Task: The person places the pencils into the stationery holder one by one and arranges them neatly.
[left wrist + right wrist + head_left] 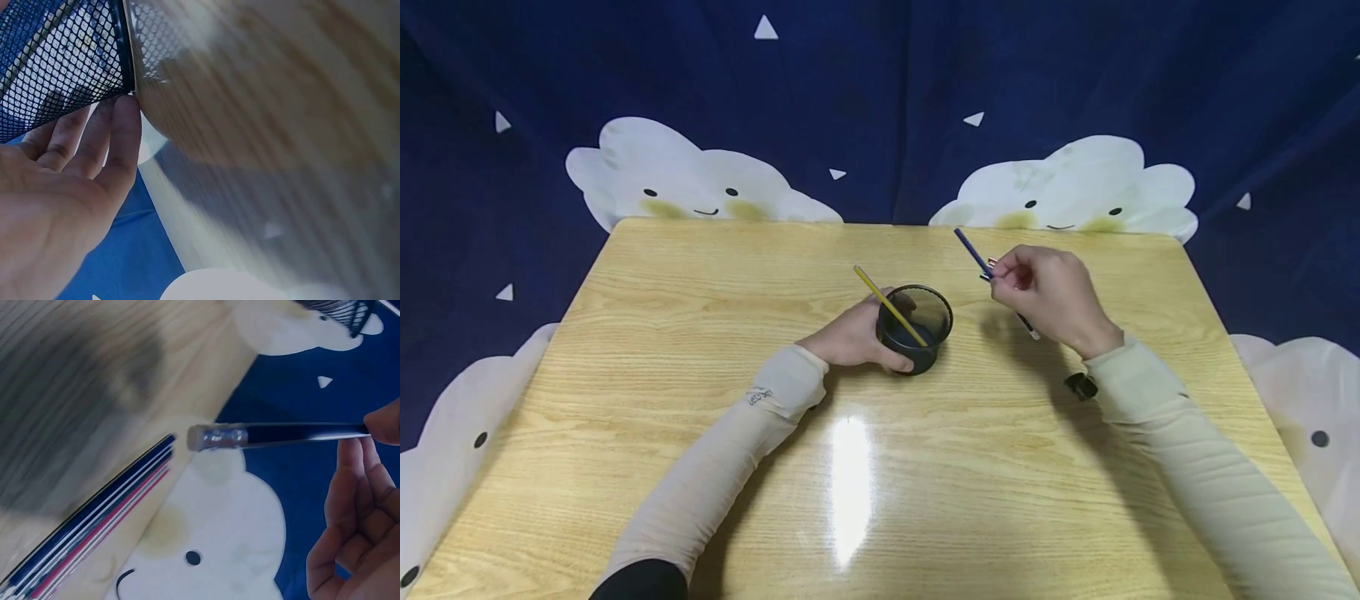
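My left hand (850,337) grips a round black mesh pencil cup (929,358) that is upright near the table's middle. The left wrist view shows fingers against the mesh (69,69). A yellow pencil (886,298) leans inside the cup, its upper end past the left rim. Right of the cup, my right hand (1051,293) pinches a dark blue pencil (972,250) above the table, held aslant. Its eraser end (215,437) shows in the right wrist view. Several pencils (94,509), dark blue and pink among them, lie together on the table, mostly hidden behind the right hand in the head view.
The wood-grain table (625,400) ends at a dark blue curtain (865,100) with white clouds and triangles. A small black object (1081,386) shows at the right sleeve's cuff. Light glares off the tabletop in front of the cup.
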Demonstrator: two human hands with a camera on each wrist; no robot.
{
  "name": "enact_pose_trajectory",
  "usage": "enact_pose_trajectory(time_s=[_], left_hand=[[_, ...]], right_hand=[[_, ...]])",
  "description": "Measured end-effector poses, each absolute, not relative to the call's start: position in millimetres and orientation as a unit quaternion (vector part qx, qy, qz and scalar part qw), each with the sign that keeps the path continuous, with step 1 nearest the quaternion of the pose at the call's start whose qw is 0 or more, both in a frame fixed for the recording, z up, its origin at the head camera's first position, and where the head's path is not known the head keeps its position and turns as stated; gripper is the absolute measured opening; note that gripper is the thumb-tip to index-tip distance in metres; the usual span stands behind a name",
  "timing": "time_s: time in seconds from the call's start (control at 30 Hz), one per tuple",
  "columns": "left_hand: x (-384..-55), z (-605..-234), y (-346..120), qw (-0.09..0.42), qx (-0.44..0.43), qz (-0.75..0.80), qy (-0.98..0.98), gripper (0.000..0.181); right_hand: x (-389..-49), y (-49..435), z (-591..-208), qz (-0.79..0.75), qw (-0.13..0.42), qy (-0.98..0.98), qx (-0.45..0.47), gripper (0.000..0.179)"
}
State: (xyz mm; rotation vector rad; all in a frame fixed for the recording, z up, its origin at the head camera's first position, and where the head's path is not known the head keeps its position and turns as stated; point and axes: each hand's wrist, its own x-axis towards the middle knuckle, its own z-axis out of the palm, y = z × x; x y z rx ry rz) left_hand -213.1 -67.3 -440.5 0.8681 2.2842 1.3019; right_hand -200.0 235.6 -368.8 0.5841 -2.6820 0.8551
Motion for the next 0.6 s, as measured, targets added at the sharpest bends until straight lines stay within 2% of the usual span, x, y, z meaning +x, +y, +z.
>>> enact_pose_trajectory(time_s=[0.2, 0.6], left_hand=[[-213, -439, -68, 0.194, 0.304, 0.470, 0.806, 0.089], [-213, -440, -68, 0.195, 0.302, 0.478, 0.801, 0.087]], right_hand=[[-198, 221, -359, 0.346, 0.153, -0.901, 0.213, 0.004], [-192, 198, -336, 0.474, 0.120, -0.855, 0.174, 0.006]])
